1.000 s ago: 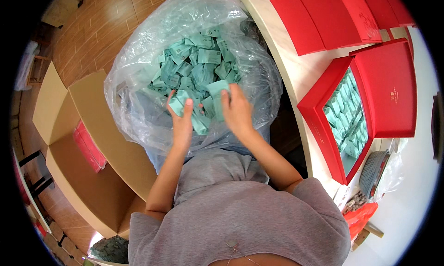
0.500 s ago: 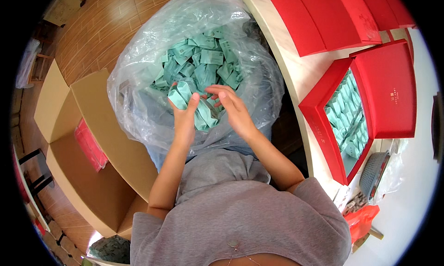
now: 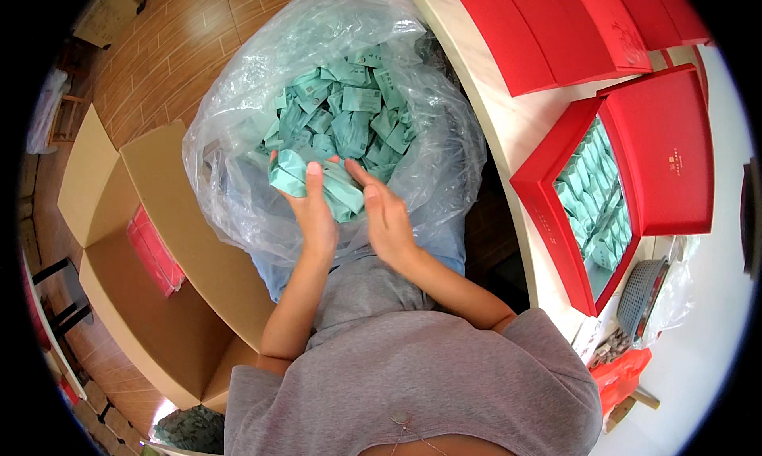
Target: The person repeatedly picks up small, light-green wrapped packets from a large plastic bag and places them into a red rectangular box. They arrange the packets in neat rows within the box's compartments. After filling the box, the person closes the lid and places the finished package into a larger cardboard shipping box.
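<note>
A small row of pale green paper packets (image 3: 343, 196) rests in my left hand (image 3: 314, 218), with the thumb over the top and the fingers wrapped behind. Against the right end of this row lies my right hand (image 3: 390, 226), its fingers stretched out and touching the packets. Both hands are above the near side of a clear plastic bag (image 3: 226, 150) in front of me. Inside the bag is a loose heap of similar green packets (image 3: 349, 123).
On the pale counter (image 3: 508, 130) at right, an open red box (image 3: 579, 281) holds rows of green packets. More red boxes (image 3: 548, 35) stand behind it, and a grey basket (image 3: 641, 297) is nearer. An open cardboard box (image 3: 151, 313) with a pink packet (image 3: 155, 250) is at left.
The held packets have shifted slightly left and tilted flatter. My right hand has moved in left and down, from apart to touching their right end.
</note>
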A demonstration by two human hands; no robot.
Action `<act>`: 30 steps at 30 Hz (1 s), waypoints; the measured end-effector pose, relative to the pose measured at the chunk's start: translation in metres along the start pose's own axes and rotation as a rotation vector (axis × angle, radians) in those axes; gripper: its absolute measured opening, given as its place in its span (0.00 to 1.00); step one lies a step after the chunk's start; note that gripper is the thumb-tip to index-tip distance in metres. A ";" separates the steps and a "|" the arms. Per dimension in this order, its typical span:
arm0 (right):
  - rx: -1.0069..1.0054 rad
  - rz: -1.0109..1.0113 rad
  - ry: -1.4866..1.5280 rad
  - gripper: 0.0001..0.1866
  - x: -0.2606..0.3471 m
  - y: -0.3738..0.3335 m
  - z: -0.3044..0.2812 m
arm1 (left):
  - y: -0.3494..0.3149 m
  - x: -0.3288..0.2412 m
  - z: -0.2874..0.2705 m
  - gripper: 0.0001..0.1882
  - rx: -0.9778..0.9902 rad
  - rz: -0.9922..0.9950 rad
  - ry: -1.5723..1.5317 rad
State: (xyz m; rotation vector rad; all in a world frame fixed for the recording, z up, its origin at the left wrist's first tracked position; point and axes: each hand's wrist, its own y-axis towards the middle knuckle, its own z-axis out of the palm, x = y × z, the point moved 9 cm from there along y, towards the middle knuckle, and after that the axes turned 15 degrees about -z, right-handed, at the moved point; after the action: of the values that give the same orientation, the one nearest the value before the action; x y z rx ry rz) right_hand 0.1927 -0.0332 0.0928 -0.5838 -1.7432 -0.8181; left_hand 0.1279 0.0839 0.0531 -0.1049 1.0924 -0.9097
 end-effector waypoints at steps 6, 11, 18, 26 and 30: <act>0.044 0.577 0.563 0.25 -0.039 -0.008 0.012 | -0.003 -0.012 0.014 0.38 0.239 0.064 0.067; 0.125 0.353 0.344 0.26 -0.026 0.012 0.002 | -0.001 -0.014 0.026 0.39 0.363 0.133 0.214; 0.037 -0.270 -0.386 0.32 0.039 0.026 -0.004 | 0.003 0.017 0.013 0.38 0.048 -0.362 -0.165; 0.122 -0.300 -0.279 0.41 0.059 0.010 -0.005 | 0.018 0.005 0.001 0.41 0.139 -0.228 -0.294; 0.059 -0.433 -0.445 0.42 0.083 0.014 -0.017 | 0.004 0.001 0.020 0.42 0.095 -0.194 -0.240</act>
State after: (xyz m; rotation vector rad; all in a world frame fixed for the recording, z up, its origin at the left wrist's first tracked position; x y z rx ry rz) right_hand 0.1880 -0.0375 0.1785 -0.3673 -2.3450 -0.9791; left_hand 0.1458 0.0787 0.0603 -0.2389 0.8241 -1.0908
